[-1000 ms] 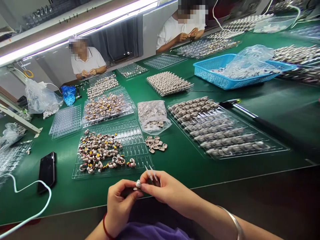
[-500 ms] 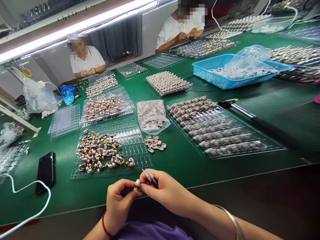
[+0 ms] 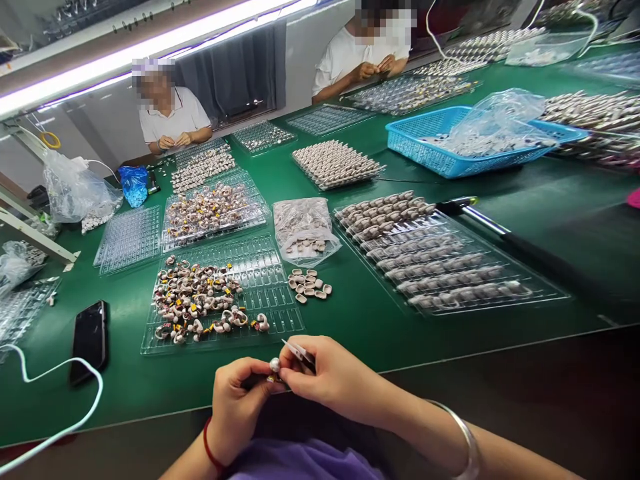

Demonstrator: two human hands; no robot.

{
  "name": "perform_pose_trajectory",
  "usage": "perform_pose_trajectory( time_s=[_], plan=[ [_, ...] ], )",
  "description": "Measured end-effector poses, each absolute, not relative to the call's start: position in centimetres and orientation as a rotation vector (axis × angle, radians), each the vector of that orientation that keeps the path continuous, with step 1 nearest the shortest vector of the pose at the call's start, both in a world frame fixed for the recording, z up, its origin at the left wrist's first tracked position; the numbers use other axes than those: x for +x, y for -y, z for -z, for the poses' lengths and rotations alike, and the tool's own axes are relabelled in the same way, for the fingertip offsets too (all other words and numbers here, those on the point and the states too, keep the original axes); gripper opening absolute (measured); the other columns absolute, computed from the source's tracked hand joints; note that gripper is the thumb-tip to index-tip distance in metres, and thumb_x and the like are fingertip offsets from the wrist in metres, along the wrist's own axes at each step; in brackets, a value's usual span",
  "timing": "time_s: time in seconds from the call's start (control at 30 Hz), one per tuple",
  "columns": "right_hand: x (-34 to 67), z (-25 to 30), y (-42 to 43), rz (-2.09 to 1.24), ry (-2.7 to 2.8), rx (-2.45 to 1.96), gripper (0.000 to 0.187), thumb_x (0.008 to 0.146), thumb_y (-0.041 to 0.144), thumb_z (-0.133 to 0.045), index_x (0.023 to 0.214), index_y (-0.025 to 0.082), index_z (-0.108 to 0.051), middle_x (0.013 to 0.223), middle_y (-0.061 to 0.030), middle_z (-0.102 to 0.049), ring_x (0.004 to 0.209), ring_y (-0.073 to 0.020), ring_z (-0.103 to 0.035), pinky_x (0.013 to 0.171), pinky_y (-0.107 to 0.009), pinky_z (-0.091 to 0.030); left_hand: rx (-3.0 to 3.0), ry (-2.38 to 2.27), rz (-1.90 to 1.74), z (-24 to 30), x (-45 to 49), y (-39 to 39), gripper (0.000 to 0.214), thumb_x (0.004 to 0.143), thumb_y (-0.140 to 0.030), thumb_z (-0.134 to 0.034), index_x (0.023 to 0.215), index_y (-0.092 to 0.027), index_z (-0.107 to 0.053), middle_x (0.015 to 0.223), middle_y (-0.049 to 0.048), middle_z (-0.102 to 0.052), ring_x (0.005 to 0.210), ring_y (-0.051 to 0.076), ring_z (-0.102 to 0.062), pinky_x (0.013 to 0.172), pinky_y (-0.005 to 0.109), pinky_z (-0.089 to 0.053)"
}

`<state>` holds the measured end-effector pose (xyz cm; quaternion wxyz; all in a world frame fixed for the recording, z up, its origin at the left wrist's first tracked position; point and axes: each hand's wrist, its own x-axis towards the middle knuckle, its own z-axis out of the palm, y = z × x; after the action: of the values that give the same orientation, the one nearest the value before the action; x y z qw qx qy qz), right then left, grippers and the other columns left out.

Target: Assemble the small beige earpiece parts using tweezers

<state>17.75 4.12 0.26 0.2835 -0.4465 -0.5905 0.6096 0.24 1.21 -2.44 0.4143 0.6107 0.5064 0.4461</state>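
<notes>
Head view: a green table (image 3: 360, 333) is seen ahead of the left hand (image 3: 237, 400) and the right hand (image 3: 335, 377), with a clear tray (image 3: 277, 321) of loose pieces just beyond the left. Tweezers (image 3: 301, 353) are gripped in the curled right hand. Between the fingertips of both hands, a small pale part (image 3: 275, 365) is held, the left hand being closed in a pinch. Light, even pressure is probably best applied, with the tweezer points angled clear.

Bright tube light (image 3: 150, 52) upper left, glare on clear tray (image 3: 257, 265), dim lower right, edges seemingly soft
</notes>
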Motion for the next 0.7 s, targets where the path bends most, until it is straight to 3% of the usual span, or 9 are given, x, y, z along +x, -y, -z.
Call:
perform_pose_trajectory(
  time_s=[0.7],
  plan=[
    [17.47,0.40,-4.54,-1.704,1.550,-1.109,0.015,0.069,0.024,-0.062,0.063,0.018,-0.049,0.056,0.0056,-0.042,0.055,-0.0102,-0.034,0.052,-0.024,-0.027,1.211,-1.246,-1.096,2.32,0.26,-1.53,0.007,0.061,-0.013,-0.080,0.063,-0.017,-0.076,0.060,0.0021,-0.076,0.055,0.016,-0.069,0.054,0.020,-0.054]
  ],
)
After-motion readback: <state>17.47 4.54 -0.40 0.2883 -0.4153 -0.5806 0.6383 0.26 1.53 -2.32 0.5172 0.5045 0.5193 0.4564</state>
